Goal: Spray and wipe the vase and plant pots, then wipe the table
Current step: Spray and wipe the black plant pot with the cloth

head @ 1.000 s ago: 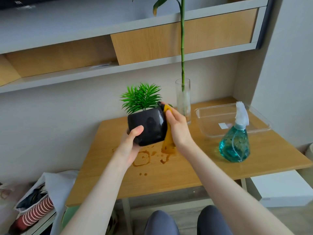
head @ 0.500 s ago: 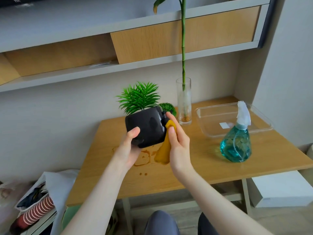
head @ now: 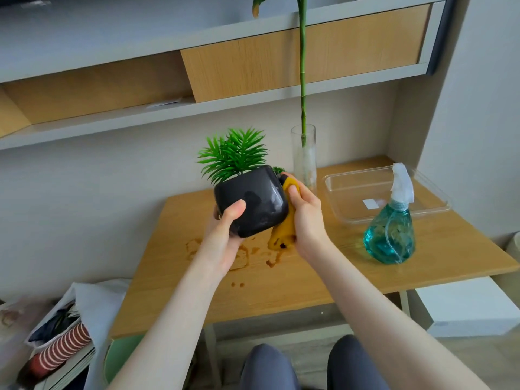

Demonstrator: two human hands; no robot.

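Note:
My left hand (head: pixel 222 237) grips a black plant pot (head: pixel 253 201) with a spiky green plant, tilted and held above the wooden table (head: pixel 309 282). Against the pot's right side my right hand (head: pixel 306 218) presses a yellow cloth (head: pixel 285 229), its fingers curled round it. A second small green plant (head: pixel 278 169) peeks out behind the pot, mostly hidden. At the back stands a tall glass vase (head: pixel 304 159) with a bamboo stem. The teal spray bottle (head: pixel 389 235) sits on the table to the right.
Brown wet stains (head: pixel 242 254) mark the table under the pot. A clear plastic tray (head: pixel 380 192) lies at the back right. Shelves hang above. A bag with clothes (head: pixel 62 333) sits on the floor left; a white box (head: pixel 464 308) stands under the table's right side.
The cloth in my right hand slid down and then back up along the pot's right side. The pot tilted slightly in my left hand.

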